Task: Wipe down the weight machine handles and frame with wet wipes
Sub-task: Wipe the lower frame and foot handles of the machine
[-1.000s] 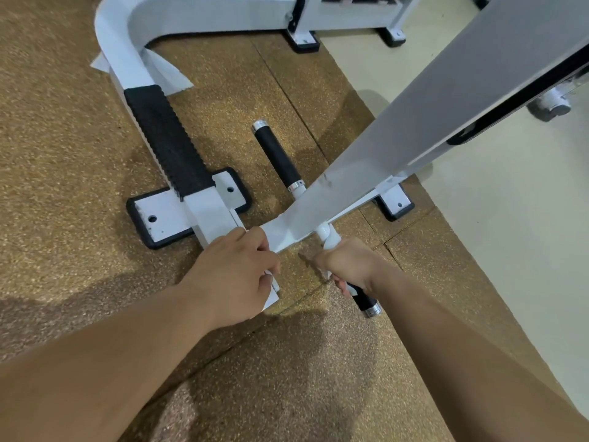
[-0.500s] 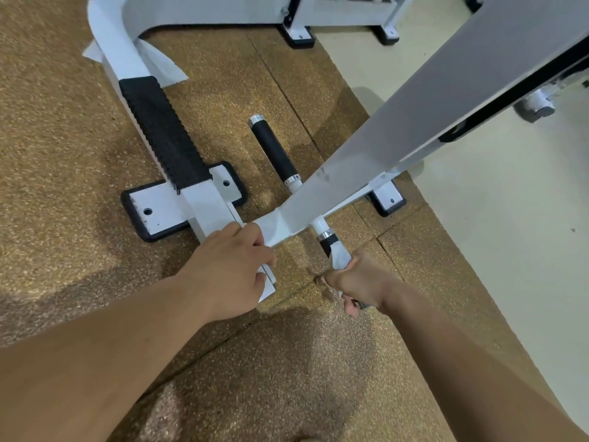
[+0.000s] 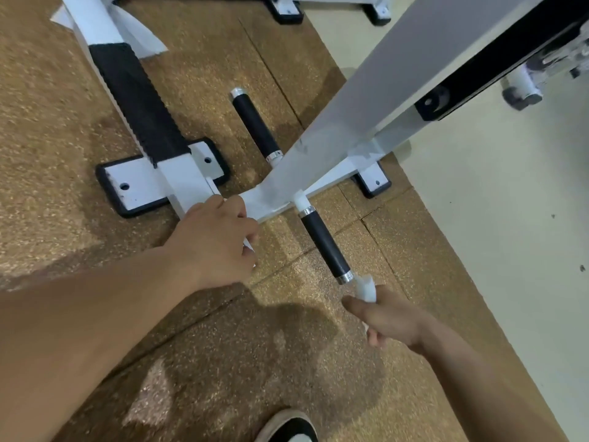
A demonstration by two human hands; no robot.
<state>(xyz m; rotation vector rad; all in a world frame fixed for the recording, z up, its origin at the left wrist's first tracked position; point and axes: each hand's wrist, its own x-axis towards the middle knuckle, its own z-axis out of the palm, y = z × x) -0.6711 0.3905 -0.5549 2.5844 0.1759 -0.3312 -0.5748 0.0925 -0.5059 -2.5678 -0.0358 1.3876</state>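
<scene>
A white weight machine arm [image 3: 376, 100] slants down from the upper right to a crossbar with two black handles. The near handle [image 3: 325, 245] is fully bare, ending in a chrome cap. My right hand [image 3: 387, 317] sits just past that cap, shut on a folded white wet wipe [image 3: 365, 288] that touches the handle's end. The far handle [image 3: 255, 124] lies beyond the arm. My left hand [image 3: 216, 242] grips the end of the white frame arm [image 3: 255, 202] where it meets the crossbar.
A white floor beam with a black ribbed tread [image 3: 137, 100] and a bolted foot plate [image 3: 127, 189] lies to the left on the brown speckled mat. A second foot plate [image 3: 373, 183] sits right. Pale smooth floor [image 3: 494, 234] runs along the right. My shoe [image 3: 287, 427] shows at the bottom.
My right hand slid with the wipe down the near handle, from beside the crossbar to past its chrome end, uncovering the whole black grip. My left hand stayed on the frame.
</scene>
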